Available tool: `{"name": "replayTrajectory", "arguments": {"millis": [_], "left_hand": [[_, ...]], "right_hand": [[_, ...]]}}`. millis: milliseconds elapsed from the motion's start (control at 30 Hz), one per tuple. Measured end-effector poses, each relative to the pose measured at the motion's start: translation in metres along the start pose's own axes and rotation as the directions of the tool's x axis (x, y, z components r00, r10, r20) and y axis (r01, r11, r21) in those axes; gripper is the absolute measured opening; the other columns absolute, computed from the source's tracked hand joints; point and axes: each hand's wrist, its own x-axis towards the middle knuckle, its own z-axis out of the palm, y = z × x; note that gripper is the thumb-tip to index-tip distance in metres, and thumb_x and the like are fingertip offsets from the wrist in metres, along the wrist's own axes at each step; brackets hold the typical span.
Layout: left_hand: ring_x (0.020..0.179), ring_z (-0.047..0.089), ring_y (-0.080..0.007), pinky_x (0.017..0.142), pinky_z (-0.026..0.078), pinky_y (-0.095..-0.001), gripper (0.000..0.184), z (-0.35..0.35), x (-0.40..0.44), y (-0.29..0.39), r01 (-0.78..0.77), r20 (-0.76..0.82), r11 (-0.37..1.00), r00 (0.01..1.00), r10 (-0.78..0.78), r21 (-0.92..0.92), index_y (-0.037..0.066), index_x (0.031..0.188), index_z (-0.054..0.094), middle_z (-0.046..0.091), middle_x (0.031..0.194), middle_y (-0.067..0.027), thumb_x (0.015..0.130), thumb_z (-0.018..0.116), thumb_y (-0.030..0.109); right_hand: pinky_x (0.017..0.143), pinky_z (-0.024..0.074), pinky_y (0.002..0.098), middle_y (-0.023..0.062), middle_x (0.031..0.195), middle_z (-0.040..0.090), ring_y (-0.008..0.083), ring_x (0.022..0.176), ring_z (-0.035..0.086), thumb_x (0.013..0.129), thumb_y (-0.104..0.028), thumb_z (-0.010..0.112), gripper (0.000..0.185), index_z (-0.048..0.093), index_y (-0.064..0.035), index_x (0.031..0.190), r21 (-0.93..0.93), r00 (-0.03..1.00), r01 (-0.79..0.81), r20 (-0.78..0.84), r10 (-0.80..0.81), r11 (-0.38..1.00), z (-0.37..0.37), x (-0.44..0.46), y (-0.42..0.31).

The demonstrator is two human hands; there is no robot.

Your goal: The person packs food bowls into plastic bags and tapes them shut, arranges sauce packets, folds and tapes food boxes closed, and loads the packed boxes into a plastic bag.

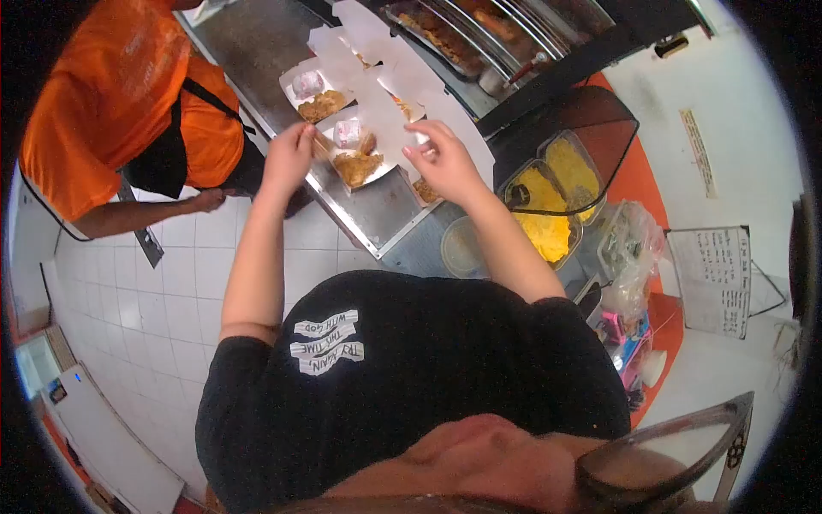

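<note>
Several open white cardboard boxes stand on a metal counter. Pieces of fried chicken and a paper-wrapped bundle lie in the nearest box. Behind it, another box holds a second wrapped bundle and more fried chicken. At the near box's left side, my left hand is closed in a pinch; a blurred tan shape shows beside its fingertips. My right hand, over the boxes' right side, has curled fingers around something small and white that I cannot make out.
A person in an orange shirt stands at the left of the counter. Tubs of yellow food sit to the right under a black-rimmed mesh cover. A display case with food is behind. A plastic bag lies farther right.
</note>
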Motion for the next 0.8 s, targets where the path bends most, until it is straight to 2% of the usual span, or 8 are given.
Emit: {"name": "replayTrajectory", "arguments": {"millis": [100, 200, 367, 533, 667, 700, 733, 800], "left_hand": [[0.084, 0.06, -0.0372, 0.072, 0.047, -0.0432, 0.021, -0.003, 0.069, -0.017, -0.245, 0.006, 0.868, 0.963, 0.268, 0.432, 0.005, 0.091, 0.066, 0.062, 0.085, -0.0193, 0.087, 0.053, 0.021], [0.085, 0.06, -0.036, 0.073, 0.047, -0.0449, 0.018, -0.005, 0.119, -0.015, -0.38, 0.113, 0.771, 0.919, 0.378, 0.511, 0.006, 0.089, 0.065, 0.063, 0.086, -0.0187, 0.085, 0.054, 0.019], [0.087, 0.061, -0.0356, 0.073, 0.048, -0.0442, 0.022, 0.008, 0.183, -0.024, -0.214, -0.008, 0.837, 0.968, 0.252, 0.504, 0.004, 0.081, 0.061, 0.064, 0.087, -0.0177, 0.079, 0.062, 0.026], [0.083, 0.063, -0.0344, 0.074, 0.049, -0.0404, 0.047, 0.015, 0.23, -0.063, -0.078, 0.028, 0.78, 0.997, 0.078, 0.621, 0.007, 0.087, 0.068, 0.066, 0.087, -0.0186, 0.082, 0.054, 0.052], [0.068, 0.063, -0.0276, 0.061, 0.05, -0.0355, 0.05, 0.005, 0.253, -0.089, -0.175, 0.189, 0.751, 0.98, 0.068, 0.637, 0.004, 0.081, 0.066, 0.066, 0.076, -0.0145, 0.083, 0.056, 0.052], [0.06, 0.06, -0.0224, 0.054, 0.047, -0.0318, 0.048, 0.0, 0.233, -0.067, 0.094, 0.133, 0.949, 0.981, -0.14, 0.302, 0.003, 0.078, 0.063, 0.063, 0.071, -0.0109, 0.084, 0.056, 0.051], [0.053, 0.056, -0.0172, 0.048, 0.044, -0.0282, 0.048, -0.002, 0.22, -0.047, 0.365, 0.164, 0.927, 0.923, -0.349, -0.086, 0.003, 0.074, 0.061, 0.061, 0.066, -0.0074, 0.085, 0.056, 0.049], [0.051, 0.053, -0.0141, 0.045, 0.042, -0.0259, 0.045, 0.004, 0.212, -0.024, 0.343, 0.217, 0.869, 0.935, -0.28, -0.357, 0.004, 0.072, 0.058, 0.058, 0.065, -0.0051, 0.087, 0.056, 0.046]], "right_hand": [[0.068, 0.0465, 0.0226, 0.0079, 0.112, 0.053, 0.0129, 0.082, 0.056, 0.083, -0.008, 0.062, 0.028, 0.056, -0.0041, 0.11, -0.015, 0.997, -0.017, 0.075, 0.018, 1.0, -0.018, -0.04, 0.005], [0.069, 0.0477, 0.0243, 0.0083, 0.108, 0.054, 0.0146, 0.083, 0.057, 0.083, -0.008, 0.062, 0.025, 0.057, -0.0041, 0.108, -0.061, 0.995, -0.071, 0.066, 0.075, 0.996, -0.035, -0.09, 0.021], [0.073, 0.0496, 0.0257, 0.0104, 0.105, 0.054, 0.0153, 0.086, 0.058, 0.084, -0.008, 0.061, 0.022, 0.059, -0.0022, 0.105, -0.079, 0.952, -0.303, -0.063, 0.298, 0.95, -0.069, -0.179, 0.034], [0.07, 0.048, 0.024, 0.0049, 0.092, 0.058, 0.0109, 0.076, 0.057, 0.088, -0.013, 0.06, 0.021, 0.059, -0.0021, 0.106, 0.212, 0.722, -0.631, -0.19, 0.665, 0.746, -0.081, -0.264, 0.05], [0.067, 0.0467, 0.0232, 0.0028, 0.084, 0.06, 0.0098, 0.072, 0.057, 0.089, -0.015, 0.06, 0.021, 0.06, -0.0029, 0.105, 0.318, 0.659, -0.636, -0.25, 0.709, 0.703, -0.077, -0.315, 0.056], [0.067, 0.0463, 0.0233, 0.0031, 0.083, 0.061, 0.0095, 0.072, 0.057, 0.089, -0.016, 0.059, 0.021, 0.061, -0.0032, 0.105, 0.355, 0.653, -0.625, -0.25, 0.715, 0.695, -0.075, -0.328, 0.06], [0.066, 0.046, 0.0235, 0.0034, 0.082, 0.062, 0.0093, 0.072, 0.057, 0.089, -0.016, 0.059, 0.021, 0.061, -0.0034, 0.105, 0.391, 0.649, -0.613, -0.248, 0.72, 0.687, -0.072, -0.337, 0.063], [0.066, 0.0459, 0.0241, 0.003, 0.081, 0.062, 0.0095, 0.072, 0.057, 0.089, -0.017, 0.059, 0.021, 0.061, -0.0035, 0.105, 0.414, 0.607, -0.634, -0.259, 0.752, 0.654, -0.071, -0.346, 0.055]]}}
